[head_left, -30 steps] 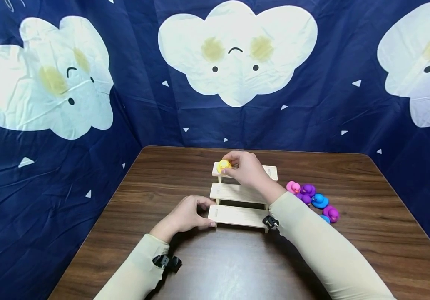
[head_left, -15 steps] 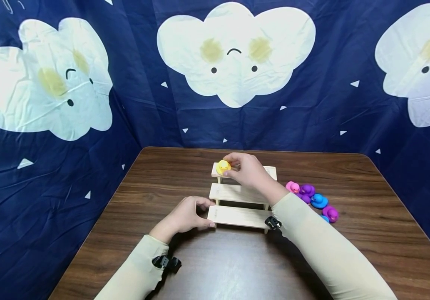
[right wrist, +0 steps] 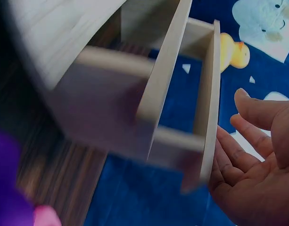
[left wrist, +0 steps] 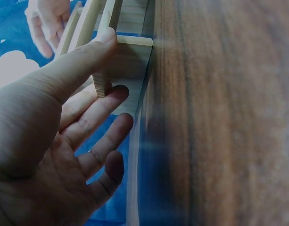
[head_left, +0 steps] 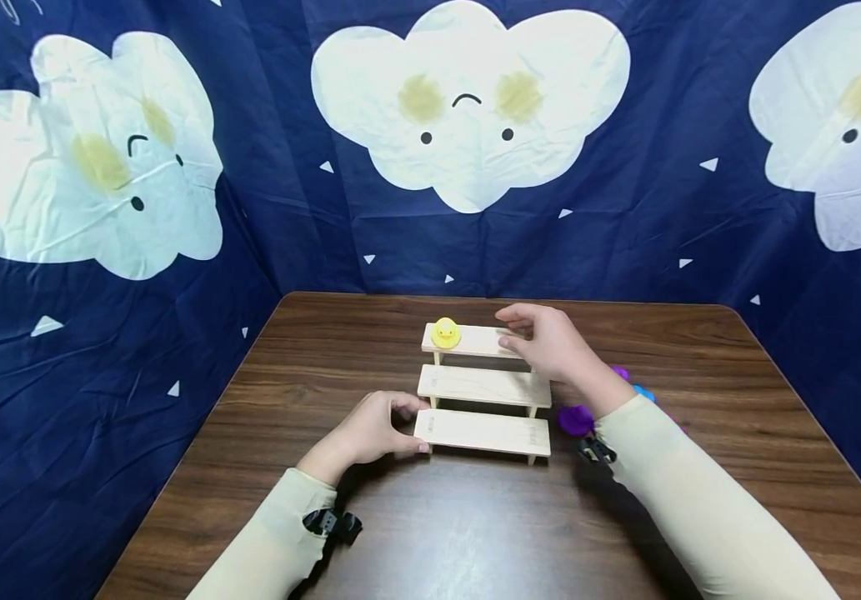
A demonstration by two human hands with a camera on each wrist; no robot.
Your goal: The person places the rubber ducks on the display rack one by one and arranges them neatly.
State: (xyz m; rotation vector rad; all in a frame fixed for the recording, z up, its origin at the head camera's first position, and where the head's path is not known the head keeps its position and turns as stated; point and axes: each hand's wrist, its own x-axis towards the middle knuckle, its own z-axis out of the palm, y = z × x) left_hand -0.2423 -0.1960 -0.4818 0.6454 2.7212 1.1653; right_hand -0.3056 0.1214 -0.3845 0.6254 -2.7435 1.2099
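Observation:
A small yellow rubber duck sits at the left end of the top step of a three-tier wooden stand. My left hand holds the left end of the lowest step. In the left wrist view, the thumb lies on one side of the board and the other fingers are behind it. Over the right end of the top step is my right hand, its fingers loosely spread with nothing between them. The right wrist view shows the yellow duck beyond those fingers, apart from them.
To the right of the stand lies a purple rubber duck. More ducks, purple and blue, are partly hidden by my right forearm. The brown wooden table ends at a dark blue cloth with clouds.
My right hand has let go of the yellow duck and moved right along the top step. The duck stays on the left end. My left hand has kept its place.

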